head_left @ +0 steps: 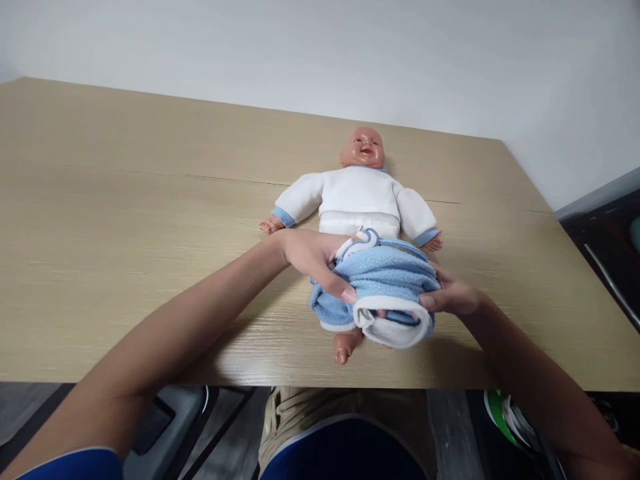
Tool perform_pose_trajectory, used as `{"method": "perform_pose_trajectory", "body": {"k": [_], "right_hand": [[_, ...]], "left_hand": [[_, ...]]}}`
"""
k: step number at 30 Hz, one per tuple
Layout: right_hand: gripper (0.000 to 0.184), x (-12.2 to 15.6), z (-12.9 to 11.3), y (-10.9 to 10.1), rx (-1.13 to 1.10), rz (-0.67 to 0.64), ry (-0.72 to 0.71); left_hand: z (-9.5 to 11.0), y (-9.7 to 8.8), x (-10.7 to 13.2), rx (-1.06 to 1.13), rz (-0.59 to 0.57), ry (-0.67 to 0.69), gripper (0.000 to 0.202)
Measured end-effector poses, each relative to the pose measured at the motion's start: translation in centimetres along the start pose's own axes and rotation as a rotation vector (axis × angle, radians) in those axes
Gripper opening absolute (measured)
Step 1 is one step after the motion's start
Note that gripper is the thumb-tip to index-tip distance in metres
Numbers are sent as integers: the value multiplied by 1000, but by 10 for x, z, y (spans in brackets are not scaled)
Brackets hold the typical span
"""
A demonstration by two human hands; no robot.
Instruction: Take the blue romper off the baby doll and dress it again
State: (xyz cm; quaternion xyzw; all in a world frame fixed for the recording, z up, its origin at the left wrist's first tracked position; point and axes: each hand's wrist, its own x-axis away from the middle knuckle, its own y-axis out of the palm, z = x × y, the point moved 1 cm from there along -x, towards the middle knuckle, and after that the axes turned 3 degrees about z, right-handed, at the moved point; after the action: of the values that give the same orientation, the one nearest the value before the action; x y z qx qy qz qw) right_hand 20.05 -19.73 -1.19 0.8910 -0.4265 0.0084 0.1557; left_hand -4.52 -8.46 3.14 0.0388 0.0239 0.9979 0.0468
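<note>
A baby doll in a white top lies on its back on the wooden table, head away from me. Bunched light blue trousers with white lining cover its legs. One bare foot sticks out below them near the table's front edge. My left hand pinches the left side of the trousers, thumb on the white cuff. My right hand grips the right side of the same cuff. Both hands are closed on the fabric.
The table's front edge runs just below the doll's foot. A white wall stands behind the table. A dark chair part shows under the table at left, and a dark unit stands at the right.
</note>
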Motion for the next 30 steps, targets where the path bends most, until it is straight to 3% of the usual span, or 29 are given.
{"method": "perform_pose_trajectory", "body": {"k": [3, 6, 12, 14, 16, 21, 25, 30], "right_hand": [[44, -3, 7, -1, -117, 164, -52], [35, -10, 11, -2, -170, 245, -89], [49, -1, -9, 3, 91, 223, -90], [60, 6, -19, 12, 217, 202, -89], [67, 11, -25, 22, 313, 260, -86], [46, 12, -22, 41, 380, 529, -182], [35, 18, -10, 64, 332, 697, -229], [40, 27, 13, 120, 301, 899, -244]], "left_hand": [[-2, -1, 0, -60, 21, 36, 36], [-5, 0, 1, -127, 104, 64, 35], [-8, -1, 3, -269, 189, 99, 27], [-10, -2, 4, -280, 202, 105, 32], [-13, -2, 4, -271, 207, 77, 41], [-12, 5, -1, -238, 257, 56, 61], [-4, 14, -7, -269, 253, 18, 40], [0, 19, -15, -421, 258, 31, 18]]}}
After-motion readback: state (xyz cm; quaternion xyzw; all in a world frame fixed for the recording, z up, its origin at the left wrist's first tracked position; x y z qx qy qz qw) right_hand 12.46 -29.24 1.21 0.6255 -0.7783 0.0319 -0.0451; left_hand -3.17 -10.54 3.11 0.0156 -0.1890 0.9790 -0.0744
